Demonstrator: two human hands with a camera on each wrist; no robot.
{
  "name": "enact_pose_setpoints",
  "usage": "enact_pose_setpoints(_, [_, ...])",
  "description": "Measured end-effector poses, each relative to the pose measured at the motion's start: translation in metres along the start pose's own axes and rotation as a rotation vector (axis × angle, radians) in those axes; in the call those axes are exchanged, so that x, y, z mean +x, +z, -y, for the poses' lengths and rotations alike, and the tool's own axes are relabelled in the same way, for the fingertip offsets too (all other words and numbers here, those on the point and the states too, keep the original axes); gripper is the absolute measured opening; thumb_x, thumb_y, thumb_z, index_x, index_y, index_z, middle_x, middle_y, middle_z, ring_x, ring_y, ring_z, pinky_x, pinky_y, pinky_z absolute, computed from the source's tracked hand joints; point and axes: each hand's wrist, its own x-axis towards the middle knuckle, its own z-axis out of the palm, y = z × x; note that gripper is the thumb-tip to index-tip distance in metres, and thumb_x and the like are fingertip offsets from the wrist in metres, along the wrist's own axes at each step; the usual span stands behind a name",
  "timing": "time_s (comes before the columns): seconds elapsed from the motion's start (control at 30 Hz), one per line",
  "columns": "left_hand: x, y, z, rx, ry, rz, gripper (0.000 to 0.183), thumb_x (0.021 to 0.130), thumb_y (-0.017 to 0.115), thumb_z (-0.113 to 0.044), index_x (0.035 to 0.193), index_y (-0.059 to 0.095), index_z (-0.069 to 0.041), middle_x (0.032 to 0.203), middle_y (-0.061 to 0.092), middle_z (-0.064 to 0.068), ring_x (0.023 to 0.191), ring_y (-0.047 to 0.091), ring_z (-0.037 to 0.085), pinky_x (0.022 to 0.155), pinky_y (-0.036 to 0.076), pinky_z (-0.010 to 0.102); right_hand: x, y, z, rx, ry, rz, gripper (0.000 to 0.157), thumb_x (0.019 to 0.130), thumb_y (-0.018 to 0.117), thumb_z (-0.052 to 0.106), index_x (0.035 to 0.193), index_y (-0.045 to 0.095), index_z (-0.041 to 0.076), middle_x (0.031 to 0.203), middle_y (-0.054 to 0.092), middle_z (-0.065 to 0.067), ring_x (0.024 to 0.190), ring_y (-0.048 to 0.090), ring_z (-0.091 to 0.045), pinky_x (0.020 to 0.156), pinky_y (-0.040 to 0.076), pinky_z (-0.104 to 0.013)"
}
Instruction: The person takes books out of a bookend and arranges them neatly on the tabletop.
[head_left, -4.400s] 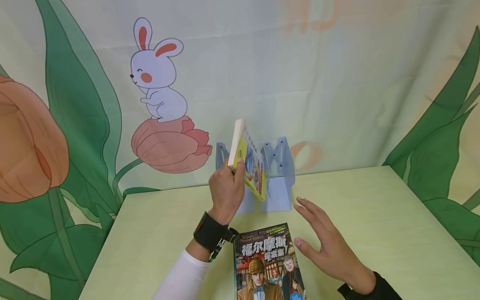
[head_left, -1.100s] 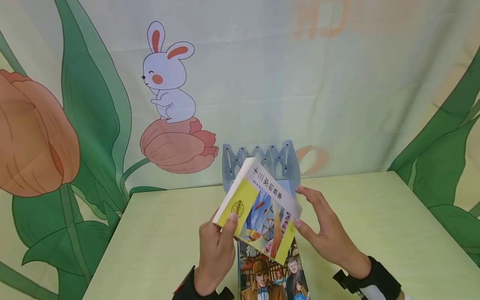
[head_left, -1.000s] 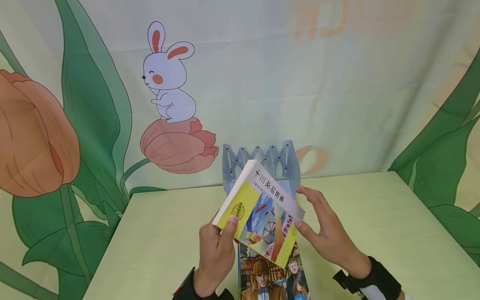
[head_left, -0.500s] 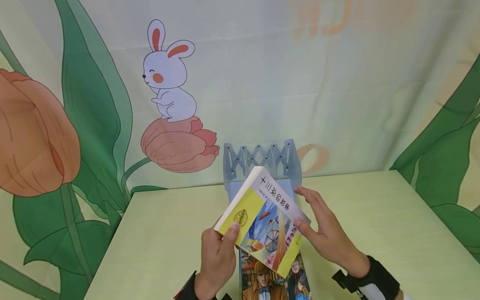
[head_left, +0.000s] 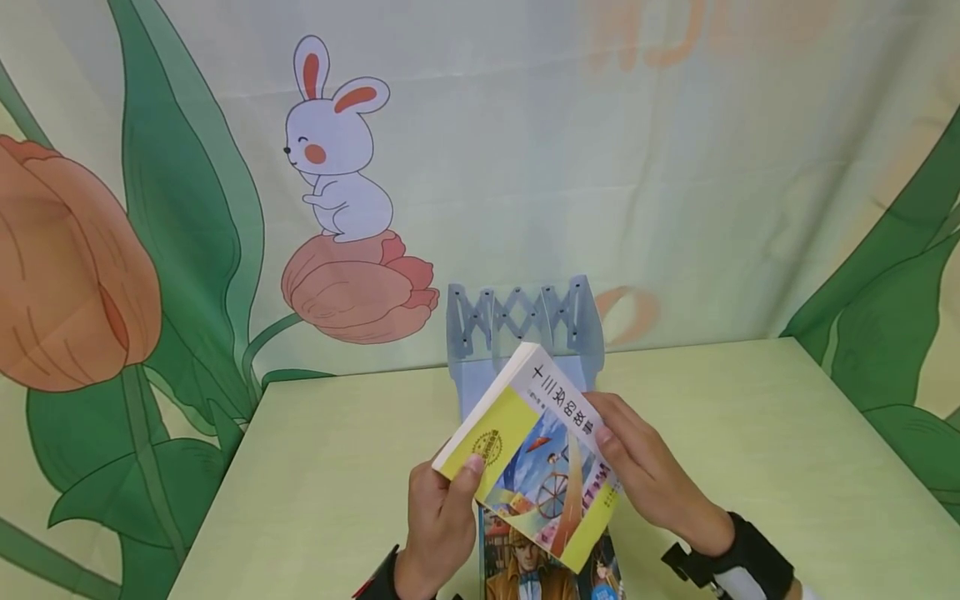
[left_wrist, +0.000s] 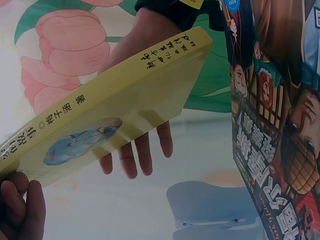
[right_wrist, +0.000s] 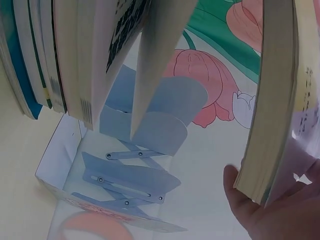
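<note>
A yellow-and-white paperback book (head_left: pixel 555 467) is held tilted above the table, its illustrated cover facing up. My left hand (head_left: pixel 442 508) grips its left edge, thumb on the cover, and the curled fingers show at the lower left of the left wrist view. From the other side my right hand (head_left: pixel 660 475) pinches the right edge. Its thumb lies on the cover, and its fingers reach behind, seen past the book in the left wrist view. Underneath lies a detective book (head_left: pixel 528 567), partly covered by the yellow one and by my left hand.
A light-blue expandable book rack (head_left: pixel 525 321) stands at the back of the pale-green table (head_left: pixel 337 467), by the printed curtain (head_left: pixel 712 208). In the right wrist view several books (right_wrist: pixel 55 55) form a stack, with loose-looking leaves or covers beside it.
The yellow book came away from the rack, down towards me, and its cover turned upward. Lately it shifted slightly right and lower. My right hand moved in and took hold of its right edge.
</note>
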Motion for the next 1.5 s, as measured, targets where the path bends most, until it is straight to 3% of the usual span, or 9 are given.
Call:
enact_pose_setpoints(0.13, [0.000,0.000,0.000,-0.023,-0.005,0.000,0.028,0.092,0.045,0.006,0.108,0.069,0.009,0.087,0.073,0.023,0.070,0.063,0.003,0.054,0.049,0.023,-0.001,0.000,-0.001,0.003,-0.003,0.003,0.044,0.104,0.035,0.005,0.145,0.043,0.018,0.126,0.051,-0.004,0.087,0.058,-0.011,0.067,0.054,-0.026])
enact_pose_setpoints(0.37, [0.002,-0.001,0.001,-0.081,-0.183,-0.014,0.027,0.094,0.045,0.002,0.101,0.070,0.012,0.084,0.072,0.025,0.066,0.064,0.002,0.053,0.051,0.023,-0.004,0.003,-0.003,0.043,0.027,0.018,0.035,0.105,0.036,0.006,0.137,0.049,0.013,0.103,0.061,-0.002,0.071,0.063,-0.006,0.058,0.055,-0.027])
enact_pose_setpoints(0.47, [0.002,-0.002,0.001,-0.085,-0.224,-0.009,0.028,0.094,0.045,0.001,0.103,0.069,0.012,0.086,0.072,0.026,0.066,0.064,0.002,0.053,0.051,0.023,-0.006,0.005,-0.003,0.067,0.048,0.020,0.032,0.105,0.036,0.007,0.134,0.050,0.012,0.095,0.065,-0.001,0.067,0.065,-0.006,0.056,0.055,-0.028])
enact_pose_setpoints(0.7, [0.003,-0.004,0.002,-0.087,-0.271,0.048,0.030,0.098,0.043,-0.001,0.110,0.068,0.010,0.087,0.072,0.025,0.055,0.055,0.001,0.044,0.038,0.020,-0.007,0.006,-0.001,0.065,0.035,0.001,0.026,0.105,0.036,0.006,0.122,0.054,0.014,0.083,0.065,0.000,0.059,0.063,-0.004,0.050,0.052,-0.028])
enact_pose_setpoints(0.97, [0.005,-0.007,0.005,-0.150,-0.332,0.097,0.030,0.100,0.043,-0.005,0.108,0.068,0.010,0.075,0.067,0.027,0.050,0.056,0.001,0.043,0.046,0.026,-0.010,0.012,-0.001,0.070,0.034,-0.045,0.022,0.104,0.037,0.000,0.113,0.054,0.010,0.076,0.067,-0.002,0.053,0.061,-0.002,0.045,0.050,-0.026])
enact_pose_setpoints(1.2, [0.006,-0.007,0.006,-0.144,-0.356,0.119,0.030,0.101,0.043,-0.007,0.114,0.066,0.008,0.083,0.069,0.026,0.054,0.057,0.003,0.043,0.045,0.025,-0.014,0.019,-0.006,0.018,-0.015,-0.120,0.021,0.101,0.041,-0.004,0.107,0.054,0.011,0.070,0.063,0.001,0.051,0.055,0.002,0.043,0.044,-0.019])
enact_pose_setpoints(1.5, [0.006,-0.007,0.007,-0.172,-0.369,0.088,0.032,0.101,0.044,-0.010,0.119,0.063,0.009,0.104,0.070,0.027,0.082,0.067,0.003,0.073,0.054,0.023,-0.019,0.020,0.010,0.085,-0.019,-0.169,0.021,0.101,0.040,-0.005,0.105,0.055,0.009,0.070,0.065,-0.002,0.050,0.058,0.001,0.043,0.046,-0.019])
